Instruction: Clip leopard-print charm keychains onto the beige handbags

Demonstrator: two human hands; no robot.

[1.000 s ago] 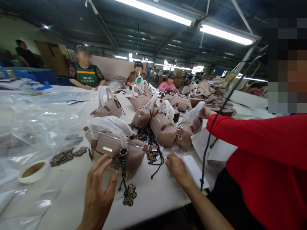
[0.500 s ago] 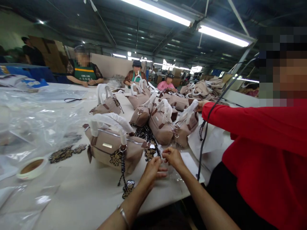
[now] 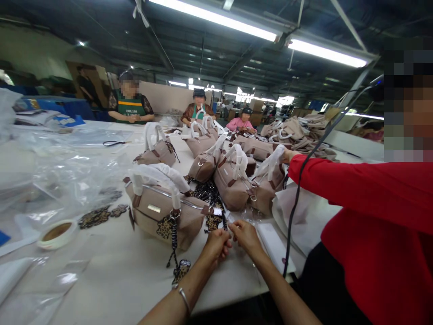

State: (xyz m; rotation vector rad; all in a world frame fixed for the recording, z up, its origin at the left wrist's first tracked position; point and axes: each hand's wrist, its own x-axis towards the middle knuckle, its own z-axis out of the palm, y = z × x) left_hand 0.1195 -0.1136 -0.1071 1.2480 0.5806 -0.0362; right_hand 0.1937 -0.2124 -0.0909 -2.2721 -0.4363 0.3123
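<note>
standing — beige bag (image 3: 164, 206), white-wrapped handles (image 3: 154, 173), spotted charm (image 3: 183, 267)

Blurred, unreadable lettering (image 3: 131, 112) on green apron (image 3: 123, 100)

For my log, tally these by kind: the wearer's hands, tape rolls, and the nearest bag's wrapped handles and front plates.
Wearer's left hand and right hand: 2
Tape roll: 1
Wrapped handles on nearest bag: 2
Front plate: 1
Total: 6

White table (image 3: 118, 275): beige handbags (image 3: 154, 221) standing, leopard-print charms (image 3: 94, 217), tape roll (image 3: 54, 244) flat; clear sheeting (image 3: 81, 183) at left, probably plastic.
</note>
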